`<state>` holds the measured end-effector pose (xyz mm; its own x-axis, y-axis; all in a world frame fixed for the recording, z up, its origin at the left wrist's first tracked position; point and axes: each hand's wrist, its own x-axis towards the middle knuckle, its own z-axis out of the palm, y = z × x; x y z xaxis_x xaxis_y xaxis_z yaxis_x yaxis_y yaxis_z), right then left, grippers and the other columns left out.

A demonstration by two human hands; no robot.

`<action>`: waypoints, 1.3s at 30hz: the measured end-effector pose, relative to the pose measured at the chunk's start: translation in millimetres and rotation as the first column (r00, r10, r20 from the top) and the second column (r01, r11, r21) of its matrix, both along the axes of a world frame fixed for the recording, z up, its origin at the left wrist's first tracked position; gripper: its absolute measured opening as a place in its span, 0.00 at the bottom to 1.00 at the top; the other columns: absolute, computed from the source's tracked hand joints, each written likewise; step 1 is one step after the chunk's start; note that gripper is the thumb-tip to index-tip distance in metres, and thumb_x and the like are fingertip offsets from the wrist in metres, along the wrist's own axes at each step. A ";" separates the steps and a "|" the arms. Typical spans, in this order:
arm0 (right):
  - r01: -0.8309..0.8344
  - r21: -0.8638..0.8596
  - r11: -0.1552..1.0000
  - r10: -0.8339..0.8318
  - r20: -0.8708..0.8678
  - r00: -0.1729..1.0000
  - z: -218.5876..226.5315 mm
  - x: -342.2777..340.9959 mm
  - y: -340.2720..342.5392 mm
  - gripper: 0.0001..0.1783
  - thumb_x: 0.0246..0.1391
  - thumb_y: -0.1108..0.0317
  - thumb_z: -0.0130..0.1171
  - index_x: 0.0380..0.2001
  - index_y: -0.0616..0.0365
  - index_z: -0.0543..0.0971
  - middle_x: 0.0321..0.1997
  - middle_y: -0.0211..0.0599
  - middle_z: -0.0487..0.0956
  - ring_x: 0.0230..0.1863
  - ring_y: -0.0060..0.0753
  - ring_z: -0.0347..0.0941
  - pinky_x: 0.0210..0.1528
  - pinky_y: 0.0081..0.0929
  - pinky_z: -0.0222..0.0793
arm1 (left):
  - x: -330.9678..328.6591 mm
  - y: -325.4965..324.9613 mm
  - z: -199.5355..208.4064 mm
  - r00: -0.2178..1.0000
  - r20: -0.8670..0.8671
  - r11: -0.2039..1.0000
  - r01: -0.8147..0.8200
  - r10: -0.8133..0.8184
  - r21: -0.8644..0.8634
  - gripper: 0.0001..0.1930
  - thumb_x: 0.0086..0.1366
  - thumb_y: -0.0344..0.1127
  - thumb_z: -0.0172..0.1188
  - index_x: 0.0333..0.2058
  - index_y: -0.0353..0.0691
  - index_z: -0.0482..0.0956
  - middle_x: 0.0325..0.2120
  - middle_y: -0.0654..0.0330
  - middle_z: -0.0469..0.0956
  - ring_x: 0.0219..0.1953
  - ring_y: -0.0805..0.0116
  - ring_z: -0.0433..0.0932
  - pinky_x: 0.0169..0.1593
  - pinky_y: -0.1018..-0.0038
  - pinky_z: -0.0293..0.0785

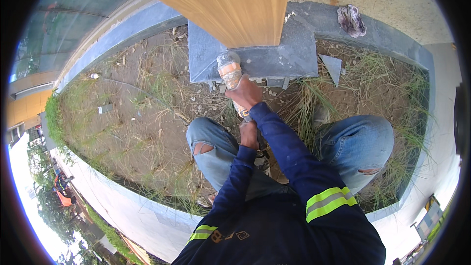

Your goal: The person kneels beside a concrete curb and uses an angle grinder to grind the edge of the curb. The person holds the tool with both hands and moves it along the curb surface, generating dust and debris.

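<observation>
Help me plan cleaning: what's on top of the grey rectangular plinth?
A tan wood-grain column stands on the plinth; a dusty orange-and-grey power tool overlaps its near edge. Surface beneath both is hidden.

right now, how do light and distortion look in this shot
Head view: fisheye curves the white wall and leaves black corners; head view: sky at left blown white, with a violet fringe; head view: soft light on right hand, left hand and tool.

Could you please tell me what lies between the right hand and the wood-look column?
The head view shows the front end of the tool between the right hand and the wood-look column, along with part of the grey base.
</observation>
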<state>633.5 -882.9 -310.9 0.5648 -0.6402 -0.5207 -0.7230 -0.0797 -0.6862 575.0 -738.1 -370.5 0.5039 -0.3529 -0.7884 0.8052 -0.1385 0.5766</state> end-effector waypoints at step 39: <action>0.030 -0.032 0.999 -0.030 0.018 0.999 -1.4 2.5 8.0 0.38 0.39 0.50 0.70 0.45 0.71 0.73 0.40 0.63 0.84 0.43 0.66 0.82 0.48 0.50 0.77 | 0.1 -11.6 42.4 0.999 -0.022 0.999 -0.048 0.048 -0.010 0.05 0.61 0.30 0.60 0.36 0.38 0.79 0.23 0.63 0.78 0.19 0.72 0.75 0.22 0.72 0.68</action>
<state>635.9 -874.9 -312.2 0.5540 -0.6733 -0.4896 -0.7134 -0.0807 -0.6961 575.1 -749.7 -328.2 0.5034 -0.3366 -0.7958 0.8231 -0.0935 0.5602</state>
